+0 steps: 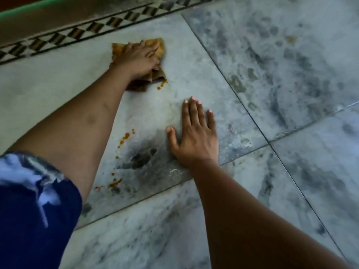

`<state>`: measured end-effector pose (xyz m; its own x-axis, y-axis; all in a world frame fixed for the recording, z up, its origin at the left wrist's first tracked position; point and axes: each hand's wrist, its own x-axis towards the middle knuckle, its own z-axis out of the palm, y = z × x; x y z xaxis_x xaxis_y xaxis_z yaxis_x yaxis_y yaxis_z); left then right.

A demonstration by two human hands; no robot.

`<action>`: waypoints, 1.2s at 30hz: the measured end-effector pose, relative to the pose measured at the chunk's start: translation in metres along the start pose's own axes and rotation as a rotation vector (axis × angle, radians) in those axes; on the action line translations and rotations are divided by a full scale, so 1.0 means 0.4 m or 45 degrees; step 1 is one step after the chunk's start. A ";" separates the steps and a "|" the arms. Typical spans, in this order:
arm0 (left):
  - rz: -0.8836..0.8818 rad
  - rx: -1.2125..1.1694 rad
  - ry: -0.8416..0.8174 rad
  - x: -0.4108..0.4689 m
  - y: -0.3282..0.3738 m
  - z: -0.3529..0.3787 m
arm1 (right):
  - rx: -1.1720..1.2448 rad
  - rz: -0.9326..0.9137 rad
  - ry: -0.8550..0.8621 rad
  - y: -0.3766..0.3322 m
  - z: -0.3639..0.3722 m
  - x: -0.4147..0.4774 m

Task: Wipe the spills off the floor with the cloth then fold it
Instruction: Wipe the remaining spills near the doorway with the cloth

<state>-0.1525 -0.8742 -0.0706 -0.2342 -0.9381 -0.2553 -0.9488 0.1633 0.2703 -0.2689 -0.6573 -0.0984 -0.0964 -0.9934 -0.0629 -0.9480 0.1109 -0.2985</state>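
Note:
A brown-yellow cloth point(160, 47) lies bunched on the grey marble floor point(194, 78), far from me near the patterned border. My left hand point(138, 59) lies flat on top of it and presses it down, fingers spread. Small orange spill drops point(162, 84) sit just at the cloth's near edge. More orange spill spots point(125, 136) and a smear point(115, 183) lie closer to me, beside my left forearm. My right hand point(196, 134) rests flat on the bare floor with straight fingers, holding nothing.
A black-and-white patterned tile border point(64, 36) runs along the far edge, with a darker raised step and green trim point(29, 11) behind it. A dark grey stain point(139, 159) marks the tile by my right thumb. My blue sleeve point(35, 200) fills the lower left.

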 end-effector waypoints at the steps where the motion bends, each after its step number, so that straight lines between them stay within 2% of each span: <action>1: 0.057 0.027 -0.003 -0.017 0.023 0.015 | -0.001 -0.002 -0.004 -0.001 0.001 0.003; 4: 0.318 0.219 0.020 -0.136 0.023 0.058 | 0.008 -0.011 -0.027 -0.004 -0.005 0.003; 6: 0.464 0.294 0.063 -0.220 -0.036 0.070 | 0.013 -0.009 -0.033 -0.002 -0.006 0.003; 8: 0.394 0.313 0.113 -0.245 -0.113 0.058 | 0.026 -0.010 -0.031 -0.003 -0.006 0.001; 10: 0.182 0.279 0.149 -0.192 -0.153 0.032 | 0.034 -0.006 -0.024 -0.005 -0.005 0.001; 12: 0.004 0.225 0.175 -0.116 -0.130 0.023 | 0.031 0.001 -0.022 -0.007 -0.006 -0.001; 14: -0.064 0.181 0.183 -0.065 -0.067 0.032 | 0.019 0.005 -0.019 -0.005 -0.005 -0.002; 18: 0.167 0.246 0.155 -0.149 0.009 0.081 | -0.002 -0.006 -0.028 -0.006 -0.003 0.002; 21: 0.308 0.347 0.169 -0.297 -0.059 0.099 | -0.001 -0.010 -0.040 -0.006 -0.004 0.002; 23: 0.207 0.349 0.165 -0.333 -0.134 0.078 | 0.015 -0.008 -0.023 -0.004 -0.002 0.000; 26: -0.086 0.244 0.178 -0.248 -0.196 0.036 | 0.017 -0.003 -0.012 -0.003 0.001 0.000; 28: -0.255 0.140 0.184 -0.162 -0.170 0.015 | -0.008 -0.002 -0.020 -0.003 0.005 0.002; 30: -0.327 0.080 0.164 -0.111 -0.117 0.016 | -0.030 -0.006 -0.028 -0.004 0.006 0.002; 33: -0.181 0.144 0.120 -0.161 -0.053 0.048 | -0.042 -0.005 -0.026 -0.003 0.005 0.004; 36: 0.042 0.233 0.067 -0.338 -0.078 0.086 | -0.062 -0.021 -0.044 -0.004 0.005 0.001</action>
<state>-0.0984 -0.7421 -0.0765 -0.2587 -0.9452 -0.1993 -0.9647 0.2423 0.1031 -0.2668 -0.6577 -0.0998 -0.0712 -0.9932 -0.0917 -0.9630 0.0924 -0.2531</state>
